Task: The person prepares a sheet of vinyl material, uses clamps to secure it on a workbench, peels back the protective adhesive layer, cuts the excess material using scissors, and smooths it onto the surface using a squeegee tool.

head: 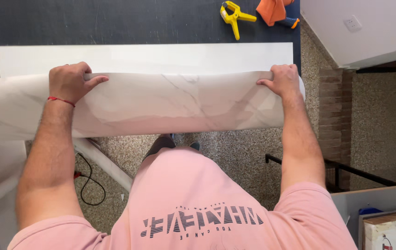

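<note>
Seen from above, a person in a pink shirt (184, 203) stood over a speckled floor (239, 153), with a black cable (89, 183) curling on it at the left and a dark shoe (161, 142) just showing under the shirt's hem. Both bare forearms reached forward to a wide sheet of marble-patterned film (170, 104), pale with grey veins, which curved down over the near edge of the work surface and hid that edge. The left hand (70, 82), a red string at its wrist, gripped the sheet's upper fold: the fingers curled over the far side out of view, the thumb stretched flat along the front. The right hand (281, 79) held the same fold near the sheet's right end, fingers bent over the top, thumb pressed against the front face. Just beyond the hands lay a flat white board (147, 58) on a dark tabletop (91, 21). Farther back, well apart from the hands, a yellow spring clamp (235, 16) rested beside an orange cloth (272, 10). To the right, a white wall (360, 28) carried a socket (353, 23).
</note>
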